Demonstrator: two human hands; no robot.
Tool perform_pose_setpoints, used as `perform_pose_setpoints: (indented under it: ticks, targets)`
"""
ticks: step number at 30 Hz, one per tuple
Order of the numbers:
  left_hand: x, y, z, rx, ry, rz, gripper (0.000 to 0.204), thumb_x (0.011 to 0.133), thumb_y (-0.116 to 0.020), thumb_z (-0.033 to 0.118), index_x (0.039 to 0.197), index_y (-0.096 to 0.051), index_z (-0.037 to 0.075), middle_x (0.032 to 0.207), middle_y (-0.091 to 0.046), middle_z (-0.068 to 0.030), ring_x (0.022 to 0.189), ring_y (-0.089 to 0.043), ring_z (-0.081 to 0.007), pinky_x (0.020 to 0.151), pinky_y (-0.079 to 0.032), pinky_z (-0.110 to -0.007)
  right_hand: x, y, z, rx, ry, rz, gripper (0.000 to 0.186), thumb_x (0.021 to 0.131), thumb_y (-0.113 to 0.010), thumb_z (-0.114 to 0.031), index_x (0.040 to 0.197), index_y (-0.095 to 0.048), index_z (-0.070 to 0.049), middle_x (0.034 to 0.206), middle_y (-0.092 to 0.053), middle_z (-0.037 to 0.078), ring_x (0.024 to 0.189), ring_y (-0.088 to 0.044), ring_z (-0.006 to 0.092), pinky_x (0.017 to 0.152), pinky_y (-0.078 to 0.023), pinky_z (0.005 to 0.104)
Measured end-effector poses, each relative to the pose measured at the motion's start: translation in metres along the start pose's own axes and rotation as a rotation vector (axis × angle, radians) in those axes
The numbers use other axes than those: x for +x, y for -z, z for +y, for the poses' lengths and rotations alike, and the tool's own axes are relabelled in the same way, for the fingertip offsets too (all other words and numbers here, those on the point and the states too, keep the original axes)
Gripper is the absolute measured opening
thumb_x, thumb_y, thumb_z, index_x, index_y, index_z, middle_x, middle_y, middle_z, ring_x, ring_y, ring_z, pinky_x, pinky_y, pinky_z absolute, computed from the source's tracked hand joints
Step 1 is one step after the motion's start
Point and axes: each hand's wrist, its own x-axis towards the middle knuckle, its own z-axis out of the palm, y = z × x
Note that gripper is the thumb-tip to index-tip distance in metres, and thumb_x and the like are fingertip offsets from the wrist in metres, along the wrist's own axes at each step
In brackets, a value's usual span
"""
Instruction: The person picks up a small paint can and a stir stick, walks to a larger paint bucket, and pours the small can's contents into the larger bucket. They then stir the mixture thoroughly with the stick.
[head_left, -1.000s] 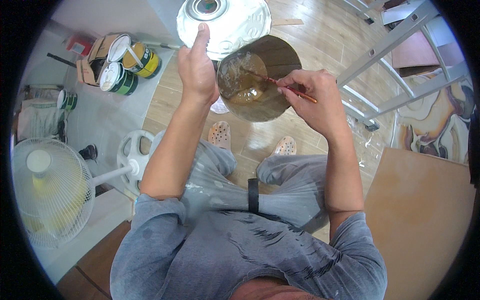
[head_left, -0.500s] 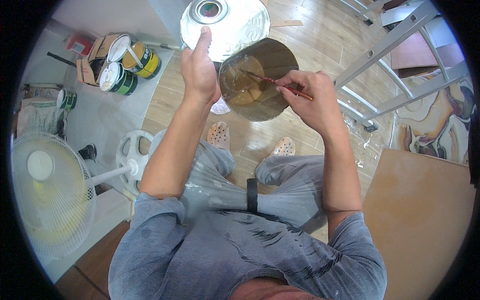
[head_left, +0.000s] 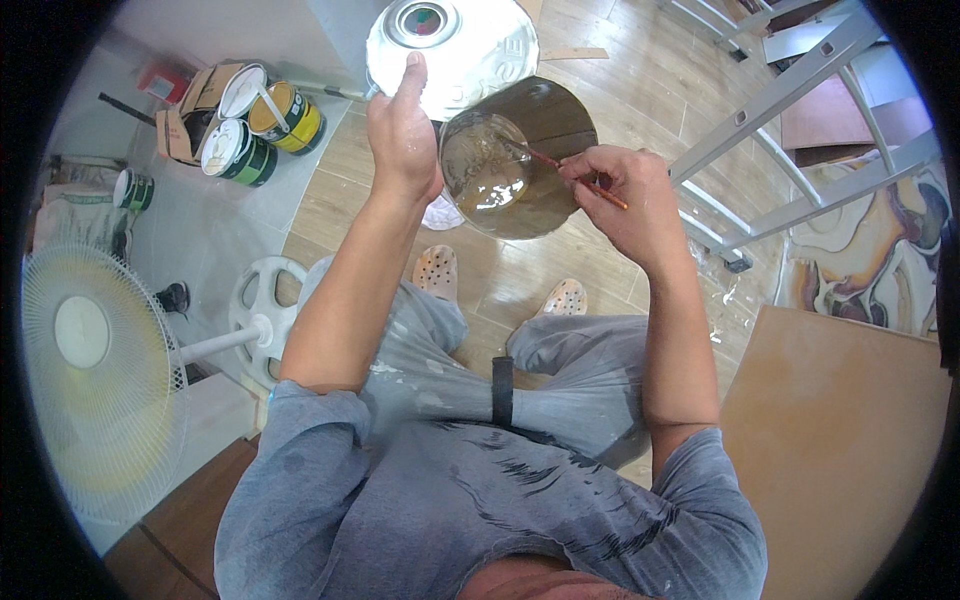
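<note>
My left hand (head_left: 403,145) is closed around the edge of a tall metal can (head_left: 562,115), thumb lying on its silver lid (head_left: 480,62). That lid is bent back from the rim and has a round opening in it. The can is tilted so its mouth faces me, and a shiny, rippling liquid (head_left: 490,175) covers the bottom. Pinched in my right hand (head_left: 622,205) is a thin paintbrush (head_left: 545,159) with a reddish handle. Its tip reaches inside the can to the liquid; whether it is dipped in, I cannot tell.
Paint buckets (head_left: 285,118) and a cardboard box (head_left: 178,135) stand at the far left, with a white pedestal fan (head_left: 105,370) nearer. To the right are an aluminium ladder (head_left: 770,95) and a large brown board (head_left: 840,440). Wood-look floor (head_left: 640,75) lies beneath the can.
My right hand has shifted slightly to the right and down, with the paintbrush still inside the can. The liquid's surface looks more rippled, and its bright reflections have moved.
</note>
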Motion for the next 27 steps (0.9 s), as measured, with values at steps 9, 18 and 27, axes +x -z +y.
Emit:
perform_pose_setpoints:
  ticks: [9, 18, 27]
  targets:
    - [0.003, 0.004, -0.005, -0.028, -0.040, -0.023, 0.049, 0.117, -0.048, 0.029, 0.148, -0.050, -0.009, 0.139, -0.067, -0.0222, 0.122, -0.072, -0.0295, 0.104, -0.061, -0.045, 0.001, -0.001, -0.006, 0.108, -0.026, -0.012, 0.016, 0.081, -0.077, -0.003, 0.096, -0.082, -0.005, 0.097, -0.079, 0.013, 0.077, -0.074, 0.0309, 0.073, -0.059, 0.0409]
    - [0.002, 0.002, -0.002, -0.035, -0.054, -0.007, 0.050, 0.116, -0.051, 0.028, 0.147, -0.051, -0.010, 0.139, -0.067, -0.0217, 0.123, -0.071, -0.0282, 0.107, -0.059, -0.044, 0.003, 0.001, -0.011, 0.036, -0.097, -0.021, 0.017, 0.095, -0.074, -0.016, 0.103, -0.081, -0.003, 0.094, -0.076, 0.015, 0.076, -0.071, 0.0294, 0.070, -0.055, 0.0405]
    - [0.002, 0.002, -0.002, -0.011, -0.095, 0.014, 0.048, 0.115, -0.052, 0.027, 0.144, -0.055, -0.012, 0.136, -0.069, -0.0211, 0.120, -0.072, -0.0259, 0.105, -0.059, -0.042, -0.001, 0.017, -0.013, 0.108, -0.161, -0.065, 0.013, 0.097, -0.077, -0.011, 0.100, -0.078, 0.002, 0.079, -0.073, 0.007, 0.070, -0.063, 0.0117, 0.064, -0.051, 0.0287]
